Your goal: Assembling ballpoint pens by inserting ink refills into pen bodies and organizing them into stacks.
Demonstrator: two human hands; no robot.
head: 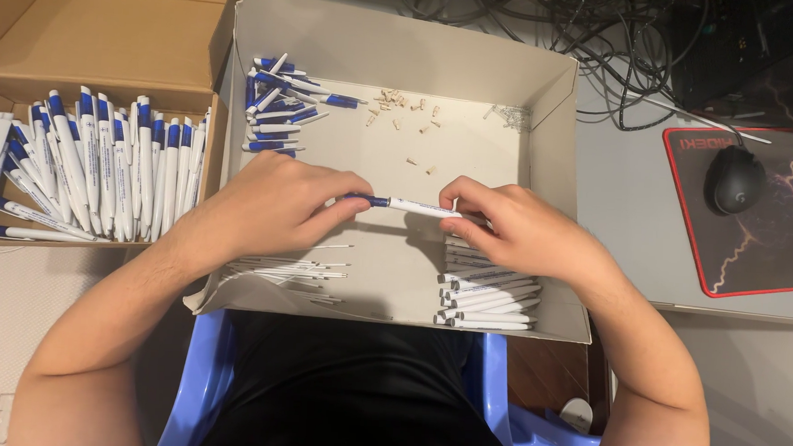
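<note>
Both hands meet at the centre of the frame over a shallow white cardboard tray. The left hand and the right hand hold 1 white-and-blue pen level between them. The left fingers are pinched shut on its blue end, and the right fingers are closed around its white barrel. The pen hangs just above the tray floor, in the middle of the tray.

Inside the tray, a heap of blue-and-white pen caps lies in the upper left corner. Small beige plugs are scattered across the upper middle, and a cluster of tiny metal springs sits in the upper right corner. Thin white ink refills lie in a loose bundle at the lower left, partly under the left wrist. A stack of white pen barrels lies at the lower right, just below the right hand.

At the left of the frame a brown cardboard box holds many finished white-and-blue pens lying side by side. At the right, on the grey bench, a black computer mouse rests on a black mouse pad with a red edge. Dark cables tangle along the top. A blue plastic chair shows at the bottom.
</note>
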